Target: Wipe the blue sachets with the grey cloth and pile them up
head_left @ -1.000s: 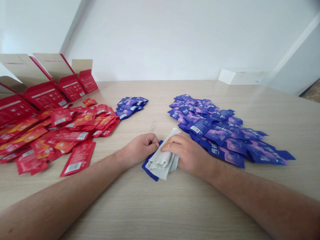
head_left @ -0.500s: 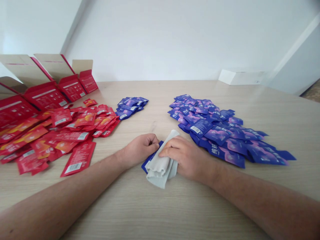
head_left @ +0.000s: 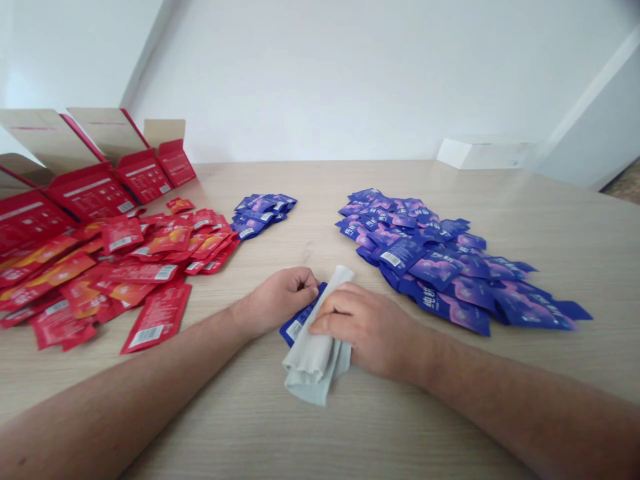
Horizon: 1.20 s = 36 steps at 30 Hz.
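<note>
Right now you're clasping a grey cloth [head_left: 313, 363] in your right hand [head_left: 363, 327], pressing it over a blue sachet [head_left: 296, 327] at lower centre of the frame. Your curled left hand [head_left: 283, 300] is resting against the sachet's edge, fingertips hidden, so pinching can't be confirmed.

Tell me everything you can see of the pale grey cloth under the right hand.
The pale grey cloth looks soft and matte, bunched into long folds with a wavy edge. It lies lengthwise over part of a blue sachet, its lower end resting on the light wood table. The right hand lies across its upper part, fingers curled over it; the upper tip sticks out past them.
</note>
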{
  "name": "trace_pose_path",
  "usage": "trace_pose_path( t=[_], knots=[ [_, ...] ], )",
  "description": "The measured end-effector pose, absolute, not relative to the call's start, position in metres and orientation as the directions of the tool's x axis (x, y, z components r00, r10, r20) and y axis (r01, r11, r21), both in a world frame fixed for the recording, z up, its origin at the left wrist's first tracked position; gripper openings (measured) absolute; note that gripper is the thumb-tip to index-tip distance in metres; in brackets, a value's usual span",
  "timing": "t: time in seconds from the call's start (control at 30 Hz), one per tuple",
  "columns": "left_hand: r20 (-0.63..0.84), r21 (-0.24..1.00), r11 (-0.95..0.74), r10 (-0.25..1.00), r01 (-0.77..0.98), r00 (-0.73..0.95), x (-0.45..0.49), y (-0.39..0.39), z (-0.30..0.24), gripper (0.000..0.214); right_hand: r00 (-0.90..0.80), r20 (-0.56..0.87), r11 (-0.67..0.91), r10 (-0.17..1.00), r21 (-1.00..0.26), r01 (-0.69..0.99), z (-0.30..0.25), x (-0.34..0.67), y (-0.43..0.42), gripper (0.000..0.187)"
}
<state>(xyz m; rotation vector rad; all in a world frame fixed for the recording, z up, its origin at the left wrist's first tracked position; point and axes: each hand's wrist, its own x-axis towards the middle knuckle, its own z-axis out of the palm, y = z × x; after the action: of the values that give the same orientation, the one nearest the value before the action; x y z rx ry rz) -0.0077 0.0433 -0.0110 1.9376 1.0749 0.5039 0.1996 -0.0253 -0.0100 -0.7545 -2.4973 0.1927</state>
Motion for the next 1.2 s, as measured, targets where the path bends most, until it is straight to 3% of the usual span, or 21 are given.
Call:
trace_pose_path(
  t=[0.2, 0.4, 0.6, 0.8, 1.0, 1.2],
  knots=[
    [-0.058, 0.821, -0.277, 0.83, 0.5, 0.555, -0.008, 0.043, -0.011, 0.016, -0.64, 0.429, 0.769, 0.637, -0.309, 0.559, -0.01, 0.202, -0.023, 0.026],
    [-0.053, 0.814, -0.289, 0.827, 0.504, 0.56, -0.009, 0.046, -0.013, 0.015, -0.744, 0.417, 0.854, 0.521, -0.251, 0.457, -0.009, 0.196, -0.03, 0.017],
    [-0.037, 0.82, -0.294, 0.829, 0.491, 0.558, -0.009, 0.045, -0.015, 0.016, -0.642, 0.436, 0.774, 0.631, -0.299, 0.558, -0.01, 0.197, -0.027, 0.022],
    [-0.022, 0.823, -0.305, 0.827, 0.48, 0.562, -0.008, 0.045, -0.013, 0.015, -0.741, 0.429, 0.856, 0.517, -0.242, 0.457, -0.011, 0.191, -0.034, 0.019],
    [-0.031, 0.816, -0.295, 0.837, 0.497, 0.546, -0.008, 0.043, -0.012, 0.015, -0.65, 0.449, 0.788, 0.613, -0.287, 0.545, -0.01, 0.193, -0.033, 0.022],
    [-0.026, 0.821, -0.294, 0.837, 0.49, 0.547, -0.006, 0.042, -0.01, 0.015, -0.772, 0.42, 0.879, 0.477, -0.215, 0.426, -0.011, 0.189, -0.039, 0.019]
  ],
)
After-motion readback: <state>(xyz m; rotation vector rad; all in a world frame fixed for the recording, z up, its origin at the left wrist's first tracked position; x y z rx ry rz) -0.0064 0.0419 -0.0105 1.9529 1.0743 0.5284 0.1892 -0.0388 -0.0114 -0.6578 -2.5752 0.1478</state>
